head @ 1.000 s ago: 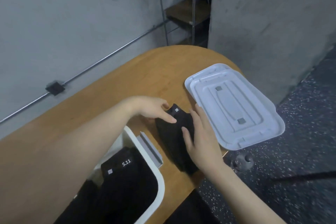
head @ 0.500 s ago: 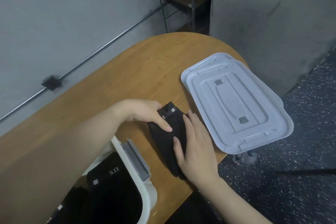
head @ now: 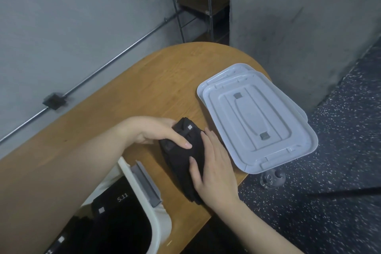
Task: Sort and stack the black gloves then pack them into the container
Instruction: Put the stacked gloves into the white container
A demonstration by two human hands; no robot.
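A stack of black gloves [head: 181, 159] lies on the wooden table [head: 144, 80] near its front edge. My left hand [head: 158, 130] grips the stack's far left end, thumb lying over the top and fingers tucked behind. My right hand [head: 214, 167] lies along the stack's right side, fingers nearly straight, thumb on top of the fabric. The white container [head: 158, 220] sits at the lower left and holds more black gloves [head: 115, 222], one marked 5.11.
White lids [head: 255, 115], one on another, lie on the table to the right of the stack and overhang the edge. A grey clip [head: 146, 183] sticks out of the container's rim. A concrete wall and wire shelf stand behind; speckled floor lies to the right.
My right hand has slid further onto the stack and my left thumb has closed over its top. The view has shifted slightly; the stack stays in place.
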